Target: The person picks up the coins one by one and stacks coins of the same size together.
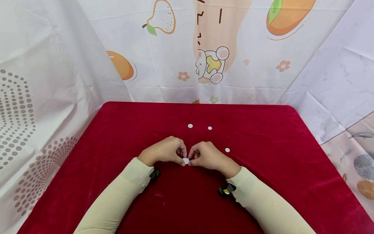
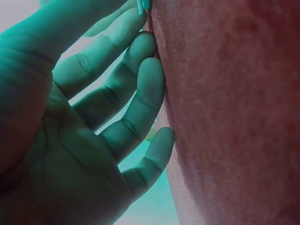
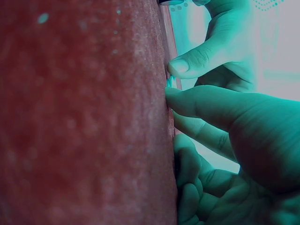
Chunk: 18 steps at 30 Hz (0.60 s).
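Observation:
Near the middle of the red cloth, a small white disc sits between both hands, close to the surface. My left hand pinches its left side with thumb and index finger. On the opposite side, the thumb and index finger of my right hand grip it too. A thin pale edge, perhaps of stacked discs, shows between the two thumbs in the right wrist view. The left hand's other fingers are bent loosely, their tips near the cloth. The right hand's remaining fingers curl under its palm.
Three more white round pieces lie on the red cloth: one beyond the hands, another slightly to its right, and a third right of the right hand. Patterned curtains hang behind the table and at its sides.

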Tool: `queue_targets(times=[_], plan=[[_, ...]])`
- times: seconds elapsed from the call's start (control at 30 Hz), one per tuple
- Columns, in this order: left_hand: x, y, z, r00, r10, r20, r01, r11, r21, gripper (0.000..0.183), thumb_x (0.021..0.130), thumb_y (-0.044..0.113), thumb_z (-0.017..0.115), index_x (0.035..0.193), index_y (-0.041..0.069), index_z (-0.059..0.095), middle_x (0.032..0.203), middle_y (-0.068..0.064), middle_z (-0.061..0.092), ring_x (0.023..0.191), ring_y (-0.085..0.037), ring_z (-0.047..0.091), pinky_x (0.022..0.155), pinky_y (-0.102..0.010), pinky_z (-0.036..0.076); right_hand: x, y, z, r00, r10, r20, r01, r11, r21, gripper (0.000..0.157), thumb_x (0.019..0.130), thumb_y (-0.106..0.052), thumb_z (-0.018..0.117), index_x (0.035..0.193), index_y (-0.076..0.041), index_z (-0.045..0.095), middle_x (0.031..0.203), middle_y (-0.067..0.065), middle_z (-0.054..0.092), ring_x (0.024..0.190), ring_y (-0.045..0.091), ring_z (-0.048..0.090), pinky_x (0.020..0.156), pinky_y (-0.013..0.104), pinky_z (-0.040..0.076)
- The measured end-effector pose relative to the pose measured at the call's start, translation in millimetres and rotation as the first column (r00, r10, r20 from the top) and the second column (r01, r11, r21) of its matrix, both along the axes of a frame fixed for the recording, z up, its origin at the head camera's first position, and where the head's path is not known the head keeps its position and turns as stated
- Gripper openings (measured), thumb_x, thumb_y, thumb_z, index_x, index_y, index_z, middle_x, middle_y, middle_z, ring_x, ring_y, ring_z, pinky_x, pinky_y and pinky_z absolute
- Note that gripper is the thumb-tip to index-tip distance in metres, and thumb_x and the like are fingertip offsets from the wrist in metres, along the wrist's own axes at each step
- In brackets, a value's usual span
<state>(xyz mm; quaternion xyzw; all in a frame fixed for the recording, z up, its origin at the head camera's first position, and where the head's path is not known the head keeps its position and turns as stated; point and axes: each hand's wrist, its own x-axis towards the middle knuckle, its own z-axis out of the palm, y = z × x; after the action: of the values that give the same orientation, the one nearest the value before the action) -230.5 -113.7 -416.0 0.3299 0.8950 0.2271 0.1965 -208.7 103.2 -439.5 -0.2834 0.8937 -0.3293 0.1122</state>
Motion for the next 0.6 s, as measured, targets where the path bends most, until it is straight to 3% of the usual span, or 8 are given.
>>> queue_targets(times=[0.6], plan=[[-4.1, -5.7, -4.4, 1.0, 0.017, 0.02, -0.017, 1.0, 0.019, 0.021, 0.076, 0.023, 0.094, 0.09, 0.023, 0.079, 0.092, 0.011, 0.068, 0.084, -0.011, 0.059, 0.076, -0.027, 0.053, -0.1, 0.1, 1.3, 1.0, 0.001, -0.004, -0.001, 1.0, 0.013, 0.011, 0.081, -0.021, 0.089, 0.086, -0.023, 0.079, 0.065, -0.012, 0.064, 0.061, 0.005, 0.058, 0.058, 0.024, 0.049]])
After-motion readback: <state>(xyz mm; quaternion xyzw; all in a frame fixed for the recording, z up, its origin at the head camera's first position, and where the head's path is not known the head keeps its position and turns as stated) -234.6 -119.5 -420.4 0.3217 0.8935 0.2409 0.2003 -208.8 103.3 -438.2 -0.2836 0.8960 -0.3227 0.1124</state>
